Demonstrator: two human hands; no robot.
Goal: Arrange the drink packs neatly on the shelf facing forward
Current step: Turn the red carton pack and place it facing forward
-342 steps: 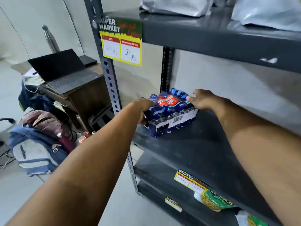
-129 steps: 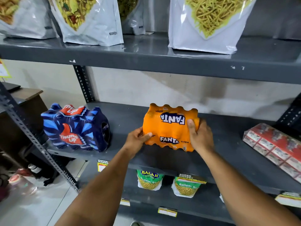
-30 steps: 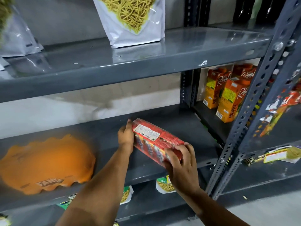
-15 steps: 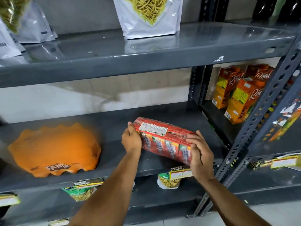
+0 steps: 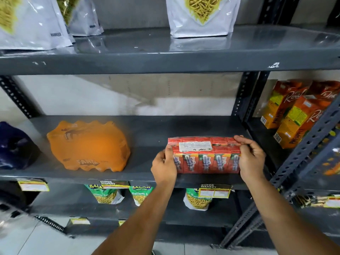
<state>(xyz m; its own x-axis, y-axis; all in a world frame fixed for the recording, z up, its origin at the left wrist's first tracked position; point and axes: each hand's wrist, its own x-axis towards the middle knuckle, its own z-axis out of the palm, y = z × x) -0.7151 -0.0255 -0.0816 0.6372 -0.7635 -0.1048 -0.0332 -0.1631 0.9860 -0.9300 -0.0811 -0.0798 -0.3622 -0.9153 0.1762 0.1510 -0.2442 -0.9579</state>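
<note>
A red pack of small juice cartons (image 5: 206, 159) stands on the grey middle shelf (image 5: 147, 131) near its front edge, its printed side facing me. My left hand (image 5: 163, 167) grips its left end and my right hand (image 5: 251, 159) grips its right end. To the left stands the orange Fanta pack (image 5: 88, 146), label forward. The dark blue Thums Up pack (image 5: 14, 146) sits at the far left, partly cut off by the frame edge.
White snack bags (image 5: 200, 15) stand on the shelf above. Green Balaji snack packets (image 5: 105, 194) and price tags (image 5: 214, 191) line the shelf below. Tall orange juice cartons (image 5: 292, 115) fill the neighbouring bay on the right, behind a slotted upright post (image 5: 301, 150).
Both hands have turned the red pack from tilted to square with the shelf edge, front facing out. The view has shifted left, bringing the blue pack into frame.
</note>
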